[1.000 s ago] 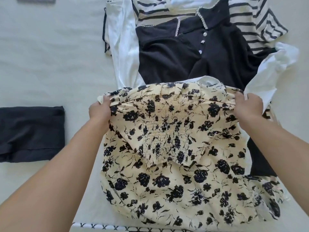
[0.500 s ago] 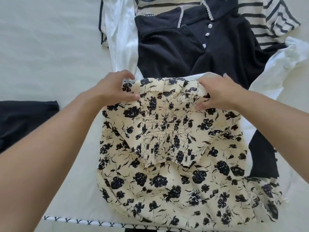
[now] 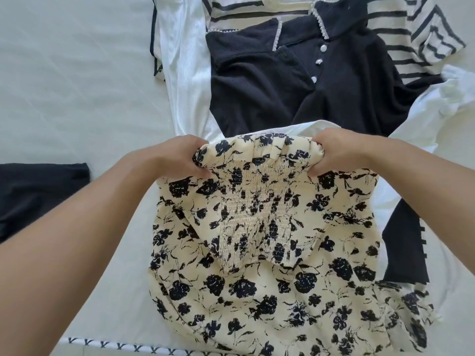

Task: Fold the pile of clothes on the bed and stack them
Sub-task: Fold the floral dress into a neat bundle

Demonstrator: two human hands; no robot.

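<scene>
A cream dress with black flowers (image 3: 257, 291) lies spread on the pale bed (image 3: 77, 86) in front of me, its smocked top panel facing up. My left hand (image 3: 180, 158) grips the top hem at the panel's left end. My right hand (image 3: 336, 152) grips the same hem at the right end, fingers curled round the bunched fabric. Behind the dress lies the unfolded pile: a black buttoned top with pearl trim (image 3: 295, 80), a striped top (image 3: 411, 34) and white garments (image 3: 185, 80).
A folded dark garment (image 3: 38, 196) lies on the bed at the left edge. A black piece of cloth (image 3: 406, 242) shows to the right of the dress. A white band with a black pattern (image 3: 128, 346) runs along the bottom.
Both hands have moved inward from the dress's outer corners to the ends of the smocked panel and now grip the gathered top hem. The view has shifted slightly.
</scene>
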